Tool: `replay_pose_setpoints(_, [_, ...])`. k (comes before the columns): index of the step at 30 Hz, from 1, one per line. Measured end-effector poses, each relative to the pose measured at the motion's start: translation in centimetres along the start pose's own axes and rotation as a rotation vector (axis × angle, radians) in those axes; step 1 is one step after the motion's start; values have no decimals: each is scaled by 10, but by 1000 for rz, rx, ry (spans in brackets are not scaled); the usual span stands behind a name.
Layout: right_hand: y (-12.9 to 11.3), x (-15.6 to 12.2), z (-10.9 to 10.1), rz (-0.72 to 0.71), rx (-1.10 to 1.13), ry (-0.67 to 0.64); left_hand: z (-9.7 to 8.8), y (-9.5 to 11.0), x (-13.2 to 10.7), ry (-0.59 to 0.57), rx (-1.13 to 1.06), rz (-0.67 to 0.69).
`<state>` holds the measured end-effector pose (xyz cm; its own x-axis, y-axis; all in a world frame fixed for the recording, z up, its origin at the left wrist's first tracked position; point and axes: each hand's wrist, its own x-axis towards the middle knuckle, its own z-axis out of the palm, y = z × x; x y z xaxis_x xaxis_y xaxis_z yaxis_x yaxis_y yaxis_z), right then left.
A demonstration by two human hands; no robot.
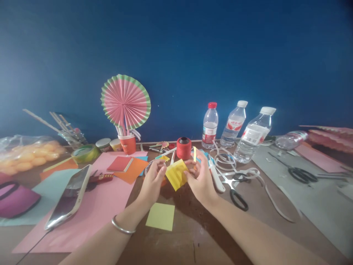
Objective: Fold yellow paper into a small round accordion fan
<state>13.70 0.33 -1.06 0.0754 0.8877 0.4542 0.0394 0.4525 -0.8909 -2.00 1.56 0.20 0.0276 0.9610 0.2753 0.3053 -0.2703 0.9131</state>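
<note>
Head view: your forearms angle in from the lower edge and meet above the surface (193, 235), with a bangle (121, 227) on the left wrist. Your left hand (153, 180) and right hand (200, 180) face each other, fingers curled. Both pinch the folded yellow paper (177, 175), held tilted between them, one at each side edge. A pale square (160, 216) lies flat just below, and a red spool (184, 148) stands just behind
</note>
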Motion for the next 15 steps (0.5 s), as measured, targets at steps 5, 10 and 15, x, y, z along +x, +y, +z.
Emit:
replay_pose_setpoints(5, [-3,1,2,31,84,-37,0,-1,3,-9,-25,-54])
replay_pose_setpoints(10, [-3,-2,7,303,358,100,2,-7,3,105,-268,-131])
replay_pose_setpoints(15, [-3,-5,11,422,466,142,5,-9,1,-13,-416,-203])
